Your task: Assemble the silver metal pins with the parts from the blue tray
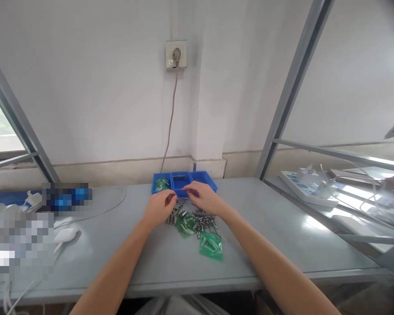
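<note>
Head view, looking down at a grey table (118,258), with left hand (160,206) and right hand (204,197) near to each other, but with a small gap between the fingertips. On the left, with thumb and forefinger bent toward each other; cannot tell whether closed on some small part or not. On the right, with fingers curved down at the front edge of a blue tray (180,185); also here cannot tell whether holding anything. In the left compartment of this tray, can see green bags (162,184); in the middle one, at the back, a row of small metal pieces (179,177). On the table, between the forearms and before the tray, a loose pile of metal parts (206,222), partly just beside the left hand. Among them, one green bag (187,225); nearer to the front edge, another bag (211,246), lying flat with pieces inside. Farther to the left, a white charger (66,235) and a thin cable (120,202). On the wall behind, a socket (176,45) with a plug (176,55) inserted and a cord (172,109) hanging down behind the tray.
</note>
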Demonstrator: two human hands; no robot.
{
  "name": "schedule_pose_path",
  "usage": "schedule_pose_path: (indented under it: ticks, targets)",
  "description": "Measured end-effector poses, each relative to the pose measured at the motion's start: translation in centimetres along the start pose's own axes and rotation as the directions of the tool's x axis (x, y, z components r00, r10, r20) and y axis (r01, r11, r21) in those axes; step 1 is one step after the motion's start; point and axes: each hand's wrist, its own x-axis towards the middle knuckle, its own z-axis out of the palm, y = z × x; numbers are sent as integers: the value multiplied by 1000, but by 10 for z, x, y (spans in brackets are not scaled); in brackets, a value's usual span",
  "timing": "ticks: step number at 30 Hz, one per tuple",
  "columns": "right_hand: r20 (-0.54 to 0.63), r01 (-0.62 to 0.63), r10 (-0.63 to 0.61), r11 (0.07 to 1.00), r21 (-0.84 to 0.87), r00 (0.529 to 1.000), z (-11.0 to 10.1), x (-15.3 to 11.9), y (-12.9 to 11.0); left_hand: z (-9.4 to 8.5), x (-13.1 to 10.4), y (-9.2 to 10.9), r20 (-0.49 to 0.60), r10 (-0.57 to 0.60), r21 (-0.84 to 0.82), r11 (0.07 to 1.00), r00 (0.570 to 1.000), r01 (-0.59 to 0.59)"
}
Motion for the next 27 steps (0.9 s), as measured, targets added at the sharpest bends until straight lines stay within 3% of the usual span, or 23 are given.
schedule_pose_path:
  ticks: [2,4,7,10,17,27]
  targets:
    - [-75,-53,75,963,264,994,2,1,-10,-1,0,2,21,14,-9,1000,1000,-13]
    - [-67,-104,161,852,513,985,6,2,-17,-1,0,4,45,44,-15,999,998,-43]
    - [-37,-135,219,714,687,975,11,2,-21,3,-1,6,79,97,-21,995,992,-96]
    - [-40,-148,252,684,714,967,14,2,-20,5,-1,4,97,108,-15,994,989,-107]
    - [-36,-179,237,816,550,971,18,2,-17,2,0,0,99,43,-17,999,994,-41]
    - [-8,-195,258,748,634,966,19,4,-12,-3,-1,4,90,28,-130,991,996,-16]
